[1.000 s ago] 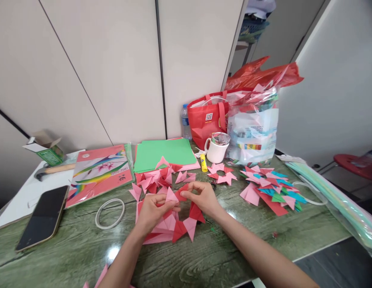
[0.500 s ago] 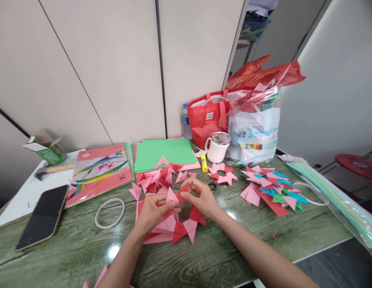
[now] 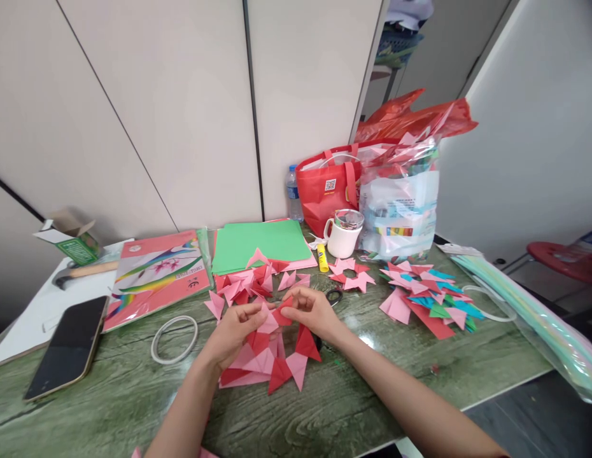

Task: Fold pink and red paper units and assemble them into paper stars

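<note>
My left hand (image 3: 237,331) pinches a pink folded paper piece (image 3: 268,322) between thumb and fingers. Close beside it, my right hand (image 3: 310,312) is closed on a red folded paper piece (image 3: 282,314) that meets the pink one. Both belong to a curved chain of alternating pink and red folded pieces (image 3: 296,369), which hangs round below my hands. Some of the chain is hidden behind my left hand. Under it lie pink paper sheets (image 3: 243,379). A heap of loose pink and red folded pieces (image 3: 248,283) lies just beyond.
Behind are green paper sheets (image 3: 262,245), a glue stick (image 3: 323,258), a white mug (image 3: 344,236) and a red bag (image 3: 324,197). A finished paper ring (image 3: 351,280) and stacked coloured rings (image 3: 429,296) lie right. Left are a phone (image 3: 67,350) and a white hoop (image 3: 157,340).
The camera view has shifted slightly. My hands have lowered a little, and the pink and red pieces sit closer to the rest of the chain. Both hands keep their pinch.
</note>
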A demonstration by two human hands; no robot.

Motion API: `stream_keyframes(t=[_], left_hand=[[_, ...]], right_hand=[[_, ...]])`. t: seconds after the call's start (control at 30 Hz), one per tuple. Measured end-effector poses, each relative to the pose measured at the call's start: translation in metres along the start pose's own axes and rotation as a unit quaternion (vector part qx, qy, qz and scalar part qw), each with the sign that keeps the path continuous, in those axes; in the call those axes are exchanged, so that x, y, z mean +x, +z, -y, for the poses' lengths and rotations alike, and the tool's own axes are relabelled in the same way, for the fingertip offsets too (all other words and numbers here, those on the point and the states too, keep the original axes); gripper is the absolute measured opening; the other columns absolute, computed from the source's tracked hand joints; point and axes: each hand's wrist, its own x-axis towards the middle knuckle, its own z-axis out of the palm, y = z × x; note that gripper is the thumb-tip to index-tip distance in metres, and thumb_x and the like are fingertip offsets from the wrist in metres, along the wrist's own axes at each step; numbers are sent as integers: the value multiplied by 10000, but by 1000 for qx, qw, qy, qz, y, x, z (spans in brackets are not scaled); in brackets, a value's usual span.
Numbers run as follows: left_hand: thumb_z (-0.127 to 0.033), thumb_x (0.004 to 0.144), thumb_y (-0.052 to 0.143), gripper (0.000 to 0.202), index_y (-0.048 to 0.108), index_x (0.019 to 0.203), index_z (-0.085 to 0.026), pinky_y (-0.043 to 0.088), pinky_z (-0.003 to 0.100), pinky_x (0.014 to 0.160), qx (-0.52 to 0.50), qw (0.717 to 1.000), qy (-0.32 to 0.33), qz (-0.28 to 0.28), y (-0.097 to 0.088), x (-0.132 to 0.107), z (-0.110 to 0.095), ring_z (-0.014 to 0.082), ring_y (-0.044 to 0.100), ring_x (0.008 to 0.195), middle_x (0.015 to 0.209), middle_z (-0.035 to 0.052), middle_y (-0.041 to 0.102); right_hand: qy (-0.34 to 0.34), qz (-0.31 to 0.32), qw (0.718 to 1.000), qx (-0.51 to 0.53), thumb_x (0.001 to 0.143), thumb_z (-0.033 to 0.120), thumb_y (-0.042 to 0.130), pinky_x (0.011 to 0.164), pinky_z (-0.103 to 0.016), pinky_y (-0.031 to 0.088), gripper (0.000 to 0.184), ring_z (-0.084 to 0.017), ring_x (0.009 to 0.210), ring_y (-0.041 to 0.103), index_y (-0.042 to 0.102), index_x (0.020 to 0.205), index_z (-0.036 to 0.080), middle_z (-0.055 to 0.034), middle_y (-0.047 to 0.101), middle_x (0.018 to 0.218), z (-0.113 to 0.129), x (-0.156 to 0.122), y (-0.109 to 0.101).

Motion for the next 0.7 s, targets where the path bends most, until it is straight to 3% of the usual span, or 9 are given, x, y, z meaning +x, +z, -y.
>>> stream_keyframes(t=[0.17, 0.3, 0.37, 0.47, 0.6, 0.7], left_hand=[[-370, 591, 760, 414, 683, 900, -106, 452, 258, 511, 25, 999, -29, -25, 3, 0, 4, 143, 582, 464, 537, 10, 637], [-389, 593, 750, 334, 668, 761, -112, 448, 253, 491, 0, 998, -23, -51, 4, 1, 2, 137, 573, 437, 494, -12, 597], [-365, 582, 760, 310, 659, 752, -127, 448, 242, 483, -4, 996, -17, -90, 3, 3, 2, 134, 579, 437, 491, -31, 583], [-316, 554, 781, 272, 657, 713, -133, 439, 220, 473, -10, 993, -22, -118, 1, 4, 4, 123, 573, 439, 478, -31, 591], [-282, 567, 777, 239, 602, 533, -123, 419, 196, 460, -8, 994, -38, -103, -3, 6, 9, 102, 544, 417, 443, 25, 620], [-285, 560, 785, 228, 633, 581, -115, 427, 197, 451, -25, 991, -44, -125, -5, 6, 9, 108, 558, 421, 458, 35, 634]], right_hand=[[-4, 25, 999, -36, 757, 336, 618, 552, -234, 407, 192, -118, 584, 552, 636, 861, 176, 7, 612, 669, -4, 0, 2], [-62, -97, 988, -98, 811, 275, 533, 683, -287, 464, 154, -165, 752, 599, 635, 869, 176, -47, 651, 820, -11, 7, -10], [-107, -170, 965, -170, 794, 190, 514, 688, -302, 474, 147, -185, 821, 582, 632, 880, 182, -66, 618, 898, -16, 10, -19], [-152, -188, 923, -299, 738, 41, 449, 777, -374, 467, 278, -223, 961, 528, 647, 864, 191, -91, 545, 994, -23, 13, -30], [-178, -161, 865, -441, 655, -57, 423, 962, -500, 337, 419, -290, 1203, 343, 658, 892, 196, -108, 410, 1253, -31, 13, -31], [-169, -116, 851, -484, 650, -73, 428, 979, -480, 327, 445, -299, 1244, 282, 646, 945, 178, -111, 348, 1334, -37, 11, -29]])
